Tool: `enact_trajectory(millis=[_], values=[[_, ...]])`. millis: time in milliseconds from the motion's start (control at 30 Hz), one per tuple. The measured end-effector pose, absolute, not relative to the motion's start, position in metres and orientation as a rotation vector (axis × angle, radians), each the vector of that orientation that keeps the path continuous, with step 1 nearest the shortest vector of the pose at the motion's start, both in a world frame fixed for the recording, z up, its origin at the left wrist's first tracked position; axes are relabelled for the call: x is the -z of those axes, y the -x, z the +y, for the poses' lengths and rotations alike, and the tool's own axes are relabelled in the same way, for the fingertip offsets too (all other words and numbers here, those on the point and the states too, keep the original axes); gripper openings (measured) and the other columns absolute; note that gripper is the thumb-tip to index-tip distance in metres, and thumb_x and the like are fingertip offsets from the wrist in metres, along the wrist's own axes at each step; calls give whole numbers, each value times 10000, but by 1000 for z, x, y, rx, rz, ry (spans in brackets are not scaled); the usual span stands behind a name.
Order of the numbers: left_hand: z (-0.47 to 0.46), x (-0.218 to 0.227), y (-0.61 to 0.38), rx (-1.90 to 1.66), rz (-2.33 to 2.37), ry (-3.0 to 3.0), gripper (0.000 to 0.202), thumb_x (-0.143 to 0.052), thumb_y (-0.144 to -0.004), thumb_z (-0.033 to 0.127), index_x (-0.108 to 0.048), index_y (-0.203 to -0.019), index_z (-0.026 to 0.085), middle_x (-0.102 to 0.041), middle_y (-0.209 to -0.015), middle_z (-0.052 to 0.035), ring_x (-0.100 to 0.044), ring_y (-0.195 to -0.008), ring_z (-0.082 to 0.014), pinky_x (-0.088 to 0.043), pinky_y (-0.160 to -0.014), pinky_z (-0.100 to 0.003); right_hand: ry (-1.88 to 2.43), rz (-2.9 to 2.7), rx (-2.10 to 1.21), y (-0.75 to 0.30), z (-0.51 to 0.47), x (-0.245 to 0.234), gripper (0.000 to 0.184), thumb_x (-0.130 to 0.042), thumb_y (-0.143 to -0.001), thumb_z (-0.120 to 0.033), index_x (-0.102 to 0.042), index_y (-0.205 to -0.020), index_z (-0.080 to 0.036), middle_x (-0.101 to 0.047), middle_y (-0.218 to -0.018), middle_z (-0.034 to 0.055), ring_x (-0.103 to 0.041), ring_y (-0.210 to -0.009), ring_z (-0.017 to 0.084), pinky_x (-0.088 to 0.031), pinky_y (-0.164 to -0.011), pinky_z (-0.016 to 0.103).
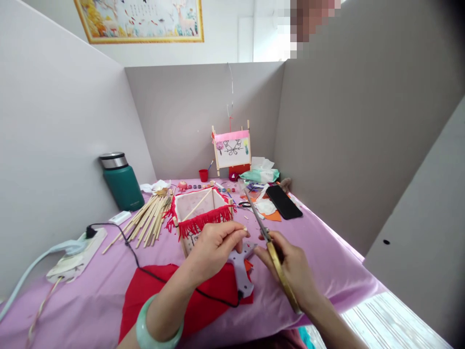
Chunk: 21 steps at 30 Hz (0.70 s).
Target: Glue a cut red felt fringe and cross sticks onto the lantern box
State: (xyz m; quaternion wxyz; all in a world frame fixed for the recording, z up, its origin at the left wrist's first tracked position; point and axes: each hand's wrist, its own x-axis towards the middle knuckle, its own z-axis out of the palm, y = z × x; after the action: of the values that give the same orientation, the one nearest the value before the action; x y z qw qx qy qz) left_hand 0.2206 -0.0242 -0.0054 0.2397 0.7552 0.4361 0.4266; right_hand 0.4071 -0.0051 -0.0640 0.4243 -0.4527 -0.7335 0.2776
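Lilac cloth [327,276] covers the desk between grey partitions [189,121]. Your left hand [214,247] pinches something small and pale [244,229] in its fingers [236,233], above a grey cut-out [241,274]. Your right hand [290,259] grips long gold-handled scissors [278,266], blades apparently closed. A red-fringed lantern frame [203,224] sits just beyond.

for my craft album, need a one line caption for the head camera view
Left hand pinches a small pale stick beside a red-fringed lantern, right hand holding gold-handled scissors
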Motion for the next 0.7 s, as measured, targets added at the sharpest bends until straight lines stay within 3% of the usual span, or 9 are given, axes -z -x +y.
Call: enact_trajectory(millis=[167,367,467,700], values=[[-25,9,-215,-1240,1154,-1974,279,-438,-941,329,-637,-876,146,-568,-638,3,-537,-639,-108,-414,-650,-229,1114,-1954,-709,-417,-10,52,386,-604,-809,-491,-526,-1078,-225,-537,-692,-35,-479,-596,110,-422,-577,217],[-27,9,-208,-1289,1062,-1923,310,-407,-956,353,-601,-835,144,-558,-644,-1,-514,-629,-102,-413,-633,-230,1151,-2104,-570,-418,-20,48,448,-679,-748,-488,-511,-1094,-258,-595,-933,5,-560,-773,154,-468,-685,274],[-28,9,-207,-1313,1041,-1933,286,-415,-954,352,-598,-875,147,-557,-645,1,-512,-625,-102,-413,-626,-232,1148,-2132,-484,-417,-19,46,447,-673,-752,-495,-506,-1092,-259,-595,-948,12,-572,-811,171,-476,-713,298],[-30,3,-207,-1278,1085,-2016,313,-418,-953,312,-574,-741,143,-556,-640,-8,-515,-626,-103,-410,-632,-238,1134,-2139,-429,-417,-20,41,428,-662,-760,-512,-508,-1071,-262,-597,-917,12,-572,-773,164,-477,-677,290]])
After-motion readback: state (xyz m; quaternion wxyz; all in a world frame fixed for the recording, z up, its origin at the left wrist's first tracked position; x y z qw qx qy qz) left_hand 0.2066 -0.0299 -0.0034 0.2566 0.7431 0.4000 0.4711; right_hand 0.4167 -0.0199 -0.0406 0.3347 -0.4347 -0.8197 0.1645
